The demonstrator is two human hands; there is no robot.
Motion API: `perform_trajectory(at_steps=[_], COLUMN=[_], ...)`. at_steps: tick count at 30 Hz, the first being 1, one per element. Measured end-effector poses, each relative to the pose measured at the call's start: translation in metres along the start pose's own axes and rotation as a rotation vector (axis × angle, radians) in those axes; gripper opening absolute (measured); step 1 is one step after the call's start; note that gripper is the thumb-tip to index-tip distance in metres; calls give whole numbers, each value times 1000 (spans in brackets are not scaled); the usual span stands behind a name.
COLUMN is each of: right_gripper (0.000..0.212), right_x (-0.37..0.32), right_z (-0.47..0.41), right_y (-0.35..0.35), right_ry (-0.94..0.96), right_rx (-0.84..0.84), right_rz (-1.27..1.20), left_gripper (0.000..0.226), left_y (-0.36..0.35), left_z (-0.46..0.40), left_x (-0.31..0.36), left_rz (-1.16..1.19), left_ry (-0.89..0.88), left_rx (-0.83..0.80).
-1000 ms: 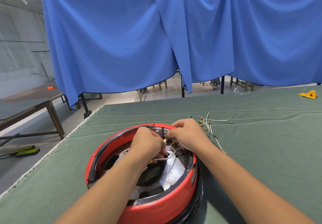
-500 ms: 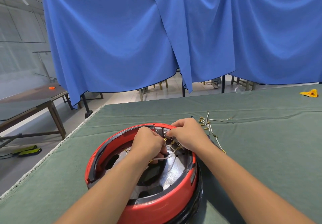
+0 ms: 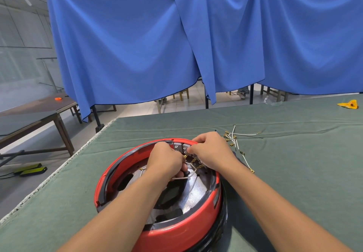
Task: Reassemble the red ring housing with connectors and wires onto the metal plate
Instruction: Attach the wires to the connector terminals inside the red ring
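The red ring housing (image 3: 182, 230) sits near the front of the green-covered table, around a shiny metal plate (image 3: 196, 191) with dark openings. Both hands work at its far inner rim, by a grey connector block (image 3: 179, 146). My left hand (image 3: 164, 160) is curled and grips a white wire (image 3: 185, 176) with brass terminals. My right hand (image 3: 211, 150) pinches something small at the connector block; what it pinches is hidden by the fingers. A bundle of loose white wires (image 3: 235, 139) with brass terminals lies on the cloth just right of my right hand.
The green table cloth (image 3: 294, 163) stretches right and back, its left edge (image 3: 64, 165) running diagonally beside the housing. A yellow object (image 3: 348, 104) lies at the far right. Blue curtains (image 3: 176, 45) hang behind. A brown table (image 3: 35, 112) stands to the left.
Both hands have stayed at the connector block with only slight finger shifts. The housing and loose wires have not moved.
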State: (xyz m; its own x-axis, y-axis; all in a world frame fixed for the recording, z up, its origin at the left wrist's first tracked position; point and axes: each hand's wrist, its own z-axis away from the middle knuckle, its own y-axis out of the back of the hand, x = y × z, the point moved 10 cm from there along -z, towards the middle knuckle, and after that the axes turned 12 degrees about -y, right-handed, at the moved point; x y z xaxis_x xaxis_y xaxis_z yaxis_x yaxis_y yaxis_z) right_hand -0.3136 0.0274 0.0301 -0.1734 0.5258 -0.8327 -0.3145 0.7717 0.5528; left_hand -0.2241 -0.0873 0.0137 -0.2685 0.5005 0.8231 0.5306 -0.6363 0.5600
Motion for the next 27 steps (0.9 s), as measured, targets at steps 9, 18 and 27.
perform_trajectory(at_steps=[9,18,27], right_gripper=[14,26,26], right_x=[-2,-7,-7], right_z=[3,1,3], right_y=[2,0,-2], right_ry=[16,48,57], right_rx=[4,-3,-29], right_rz=[38,91,93], left_gripper=[35,43,44], left_y=[0,5,5], left_z=[-4,-1,-3], left_x=[3,5,7], left_rz=[-73,-102,-85], left_ry=[-53,-42,-69], left_rx=[1,70,80])
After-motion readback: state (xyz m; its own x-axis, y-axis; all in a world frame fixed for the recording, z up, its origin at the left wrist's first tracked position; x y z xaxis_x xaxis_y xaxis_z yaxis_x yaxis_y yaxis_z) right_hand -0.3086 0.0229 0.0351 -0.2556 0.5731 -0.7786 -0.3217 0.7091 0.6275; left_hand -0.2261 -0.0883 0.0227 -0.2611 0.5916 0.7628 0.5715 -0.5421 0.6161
